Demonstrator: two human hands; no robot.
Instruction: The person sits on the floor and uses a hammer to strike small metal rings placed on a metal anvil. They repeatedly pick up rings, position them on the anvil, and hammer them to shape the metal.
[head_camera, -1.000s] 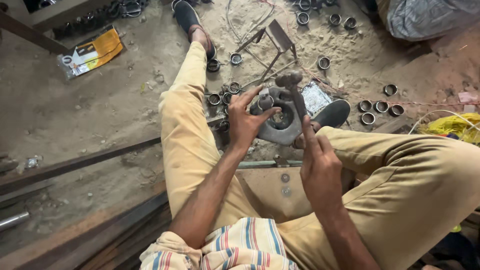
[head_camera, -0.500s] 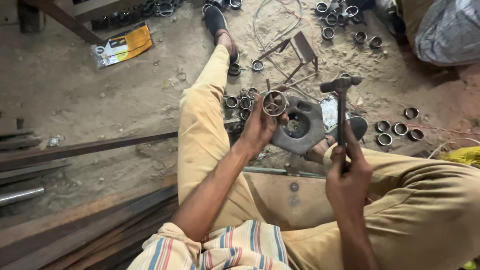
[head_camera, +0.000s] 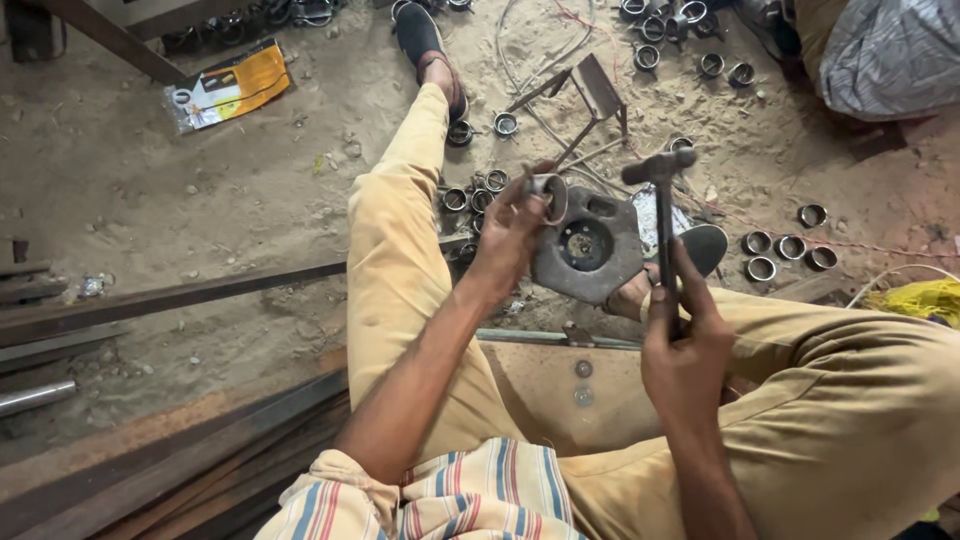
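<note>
1 hammer (head_camera: 664, 215) stands upright, head (head_camera: 658, 166) topmost.

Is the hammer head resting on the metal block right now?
No. The right hand holds the hammer raised, its head clear of the metal block, while the left hand holds a small ring at the block's edge.
</note>
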